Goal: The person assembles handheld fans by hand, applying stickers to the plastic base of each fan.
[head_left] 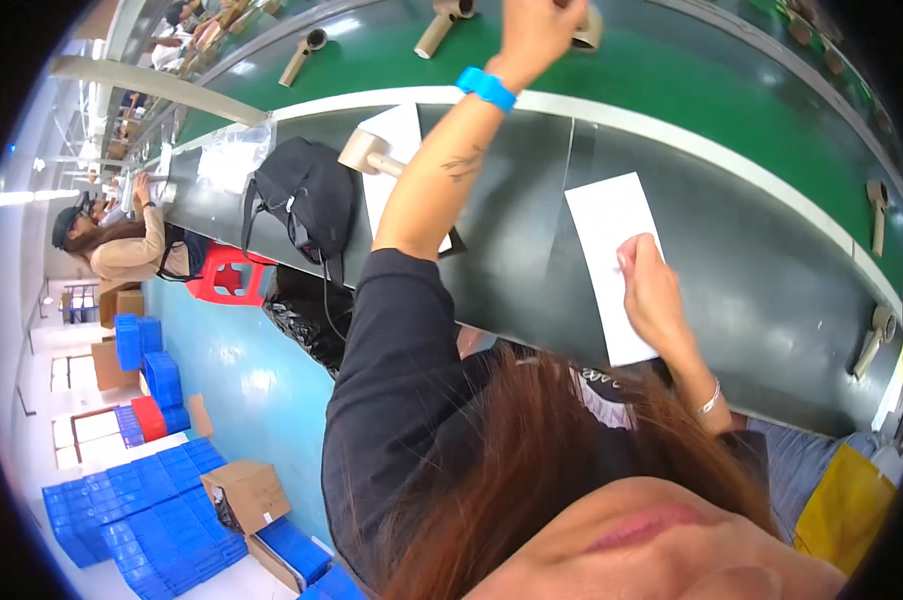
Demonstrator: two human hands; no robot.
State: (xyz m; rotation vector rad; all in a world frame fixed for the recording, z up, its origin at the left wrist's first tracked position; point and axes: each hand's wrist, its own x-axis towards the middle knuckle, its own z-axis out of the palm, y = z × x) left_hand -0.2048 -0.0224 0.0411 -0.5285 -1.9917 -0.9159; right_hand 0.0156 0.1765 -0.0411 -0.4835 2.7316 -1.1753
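Observation:
My left hand (533,32), with a blue wristband (487,88) on the wrist, reaches far out over the green conveyor belt (671,80). It is closed around a beige hair-dryer-shaped body (588,30), which it mostly hides. My right hand (651,292) lies flat on a long white sheet (603,222) on the dark worktable (771,290), its fingertips near the sheet's right edge. Another beige dryer body (369,154) lies on a second white sheet (403,130) beside my left forearm.
More beige dryer bodies lie on the belt (305,56) and at the table's right edge (876,212). A black backpack (307,196) and a clear plastic bag (233,152) sit on the left of the table. A seated co-worker (121,245), red stool (227,276), blue crates (141,500) and cardboard boxes are on the left.

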